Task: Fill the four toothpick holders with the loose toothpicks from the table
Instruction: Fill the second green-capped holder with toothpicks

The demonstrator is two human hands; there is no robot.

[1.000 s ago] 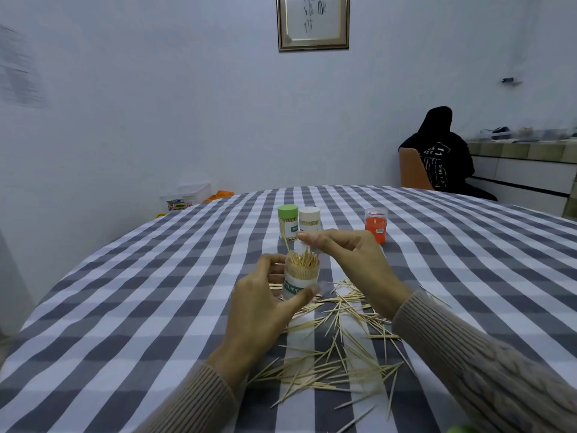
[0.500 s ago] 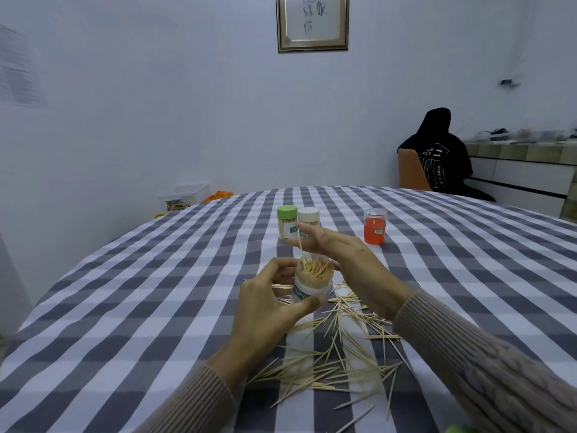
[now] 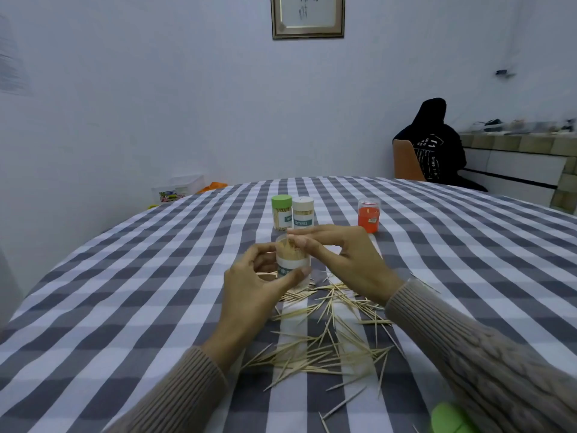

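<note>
holder (image 3: pixel 292 260) now upright, toothpicks vertical

We see bare surface (image 3: pixel 125 292) left; loose toothpicks (image 3: pixel 327 339) block near centre; green-lidded holder (image 3: pixel 281 212), white-lidded holder (image 3: pixel 303 214), orange holder (image 3: pixel 369 215) block far side.

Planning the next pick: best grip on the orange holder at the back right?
Wrap the orange holder round its cylindrical side wall, at mid-height, coming from the near right. It stands upright and alone, its top looks open, and the two capped holders stand well to its left.
</note>
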